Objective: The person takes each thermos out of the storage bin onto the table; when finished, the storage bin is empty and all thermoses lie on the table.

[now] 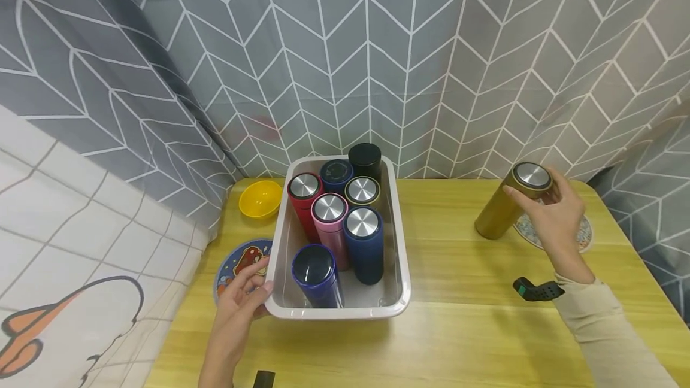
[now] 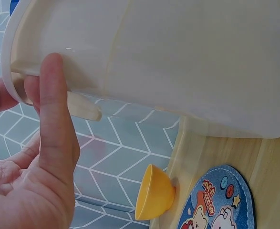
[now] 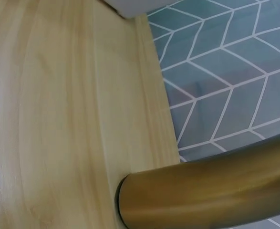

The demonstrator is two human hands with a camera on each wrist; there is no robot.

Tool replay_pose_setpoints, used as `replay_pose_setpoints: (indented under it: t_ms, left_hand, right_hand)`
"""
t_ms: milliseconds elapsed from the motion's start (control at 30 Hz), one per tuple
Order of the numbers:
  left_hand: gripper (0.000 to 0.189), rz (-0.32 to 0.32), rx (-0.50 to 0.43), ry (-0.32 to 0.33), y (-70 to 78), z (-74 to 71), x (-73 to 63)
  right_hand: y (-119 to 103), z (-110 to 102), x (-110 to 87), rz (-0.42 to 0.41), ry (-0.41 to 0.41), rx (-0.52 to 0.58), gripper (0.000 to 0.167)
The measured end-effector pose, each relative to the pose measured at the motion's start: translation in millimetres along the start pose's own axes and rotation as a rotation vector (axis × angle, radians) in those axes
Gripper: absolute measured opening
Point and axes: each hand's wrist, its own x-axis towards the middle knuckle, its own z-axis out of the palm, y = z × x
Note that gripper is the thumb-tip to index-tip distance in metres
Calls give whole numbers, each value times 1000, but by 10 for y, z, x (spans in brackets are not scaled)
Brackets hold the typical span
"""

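My left hand [image 1: 237,307] grips the left rim of a white plastic tub [image 1: 403,268] near its front corner. In the left wrist view, fingers lie along the outside of the tub [image 2: 192,57]. Several thermos bottles stand inside, among them a red one [image 1: 308,208], a pink one [image 1: 330,229], a dark blue one [image 1: 365,256] and, at the front, a shiny blue one [image 1: 318,283]. Over to the right, my right hand [image 1: 560,220] holds a gold thermos bottle [image 1: 496,211] round its top. The right wrist view shows that bottle's lower body [image 3: 192,195]; the hand is out of sight there.
Left of the tub are a yellow bowl [image 1: 260,201] and a round blue mat [image 1: 232,262] with cartoon figures. A patterned round coaster [image 1: 584,235] lies by the right hand, partly hidden. A grey curtain [image 1: 377,64] hangs behind the wooden table [image 1: 453,340].
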Motion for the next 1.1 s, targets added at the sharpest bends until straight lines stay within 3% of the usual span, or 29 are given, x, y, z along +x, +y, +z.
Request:
replay_pose_setpoints:
  t_ms: [200, 400, 700, 900, 1100]
  left_hand:
    - [43, 2, -23, -2, -1, -8, -19]
    - [43, 15, -27, -25, -1, -13, -12]
    - [43, 23, -38, -45, -2, -9, 17]
    - [44, 29, -22, -54, -3, -21, 27]
    - [44, 34, -50, -63, -11, -32, 20]
  right_hand:
    - [-13, 5, 6, -36, -45, -50, 62]
    - [-22, -39, 42, 1, -100, -103, 63]
    - [40, -70, 75, -45, -153, -106, 64]
    - [75, -55, 81, -1, -145, -124, 64]
    - [53, -85, 52, 20, -190, -175, 68]
